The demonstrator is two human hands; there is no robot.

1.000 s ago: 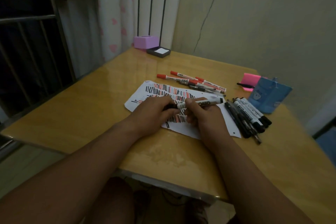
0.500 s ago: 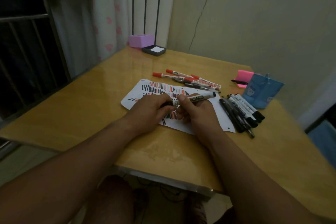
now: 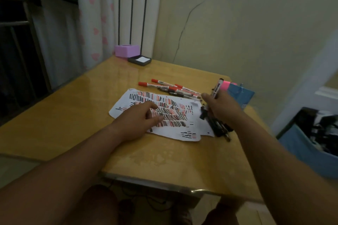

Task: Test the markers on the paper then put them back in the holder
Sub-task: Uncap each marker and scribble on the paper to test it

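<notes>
A white paper (image 3: 190, 134) covered in black and red strokes lies mid-table. My left hand (image 3: 139, 120) rests on it with loosely curled fingers and holds nothing. My right hand (image 3: 222, 107) grips a black whiteboard marker (image 3: 216, 87), tilted upward, over the table's right side. Under that hand lies a bundle of black markers (image 3: 219, 127). Several red-capped markers (image 3: 164, 86) lie beyond the paper. The blue holder (image 3: 244, 95) stands at the right edge, partly hidden by my right hand.
A pink pad (image 3: 225, 85) sits by the holder. A purple box (image 3: 127, 50) and a dark tray (image 3: 140, 59) stand at the far corner by the curtain. A blue bin (image 3: 303, 144) with clutter is on the floor to the right of the wooden table (image 3: 54, 115).
My hands have come apart. The right hand carried the black marker right, toward the holder, and tilted it up. The left hand let go and stayed on the paper.
</notes>
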